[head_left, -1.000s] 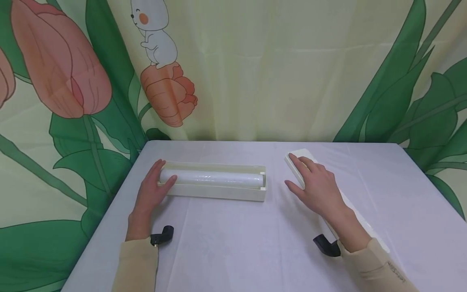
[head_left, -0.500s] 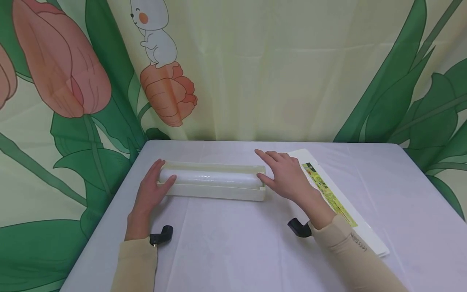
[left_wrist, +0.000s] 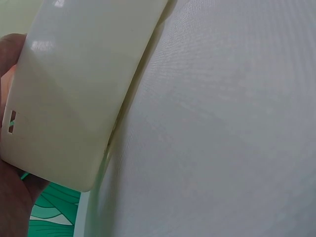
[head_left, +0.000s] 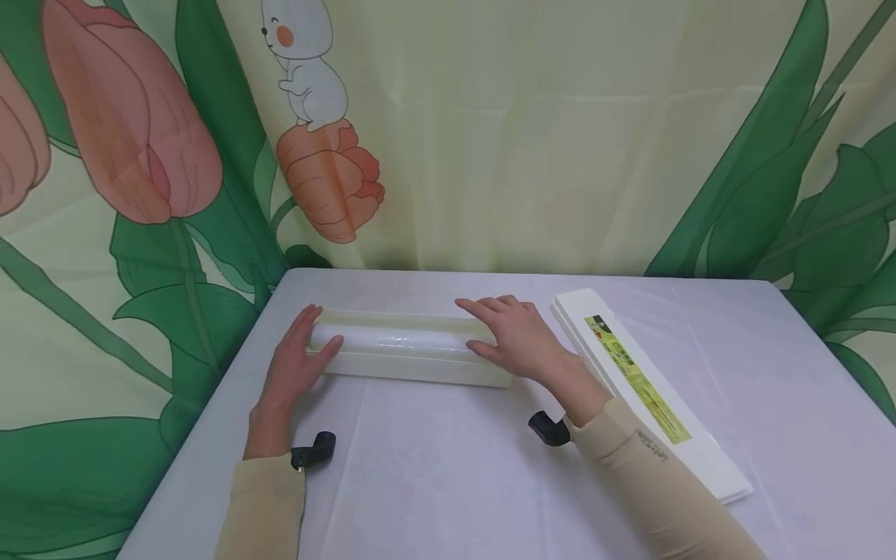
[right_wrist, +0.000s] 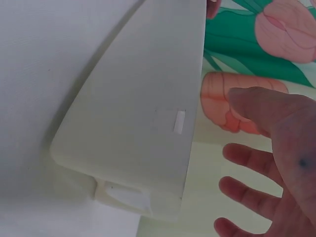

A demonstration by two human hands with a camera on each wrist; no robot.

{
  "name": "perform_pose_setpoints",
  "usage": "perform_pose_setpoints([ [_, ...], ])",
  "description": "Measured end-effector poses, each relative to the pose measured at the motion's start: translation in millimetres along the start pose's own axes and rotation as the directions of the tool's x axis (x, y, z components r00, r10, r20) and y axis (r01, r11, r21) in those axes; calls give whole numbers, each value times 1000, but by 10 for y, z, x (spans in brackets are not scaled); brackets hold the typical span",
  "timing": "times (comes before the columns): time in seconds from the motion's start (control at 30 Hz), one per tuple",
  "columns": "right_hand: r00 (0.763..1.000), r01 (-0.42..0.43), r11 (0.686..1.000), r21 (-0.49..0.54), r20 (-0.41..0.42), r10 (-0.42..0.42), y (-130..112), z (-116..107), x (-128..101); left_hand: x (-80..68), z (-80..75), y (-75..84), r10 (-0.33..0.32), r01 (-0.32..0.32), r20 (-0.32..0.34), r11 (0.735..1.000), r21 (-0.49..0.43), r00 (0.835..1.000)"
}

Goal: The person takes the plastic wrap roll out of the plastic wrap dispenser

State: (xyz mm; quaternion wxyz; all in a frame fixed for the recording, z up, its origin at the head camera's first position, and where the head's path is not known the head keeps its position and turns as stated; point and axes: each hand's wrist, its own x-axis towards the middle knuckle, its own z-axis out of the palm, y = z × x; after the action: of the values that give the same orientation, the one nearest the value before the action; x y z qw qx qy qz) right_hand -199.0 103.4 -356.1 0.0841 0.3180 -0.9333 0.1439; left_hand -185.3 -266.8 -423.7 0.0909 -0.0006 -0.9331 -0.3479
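A long cream box (head_left: 420,367) lies open across the table with a roll of clear film (head_left: 399,341) in it. My left hand (head_left: 297,362) rests against the box's left end, fingers straight along the end wall and thumb on the roll. My right hand (head_left: 507,334) lies over the right end of the roll with straight, spread fingers. In the left wrist view the box's end wall (left_wrist: 64,98) fills the left side beside my palm (left_wrist: 10,202). In the right wrist view the spread fingers (right_wrist: 261,148) hover beside the box's other end (right_wrist: 143,123).
A long white lid (head_left: 644,385) with a green label lies slanted on the right of the table. The table wears a pale lilac cloth (head_left: 448,482). A curtain printed with tulips and leaves (head_left: 490,132) hangs close behind the far edge.
My right hand left the white lid and moved left onto the right end of the roll in the box. The lid's label is now uncovered. My left hand stayed put.
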Motion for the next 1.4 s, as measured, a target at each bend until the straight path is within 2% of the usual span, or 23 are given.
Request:
perform_pose_setpoints([
  [0.3,998,42,999,-2,55,-42,-32,61,78,-6,-2,0,6,-6,-6,1000,-8,1000],
  [0.73,990,55,998,-3,128,-54,-4,167,137,12,17,-10,10,-10,-8,1000,3,1000],
  [1.4,963,148,984,-96,238,-122,78,269,256,-5,1,20,18,-18,-11,1000,-5,1000],
])
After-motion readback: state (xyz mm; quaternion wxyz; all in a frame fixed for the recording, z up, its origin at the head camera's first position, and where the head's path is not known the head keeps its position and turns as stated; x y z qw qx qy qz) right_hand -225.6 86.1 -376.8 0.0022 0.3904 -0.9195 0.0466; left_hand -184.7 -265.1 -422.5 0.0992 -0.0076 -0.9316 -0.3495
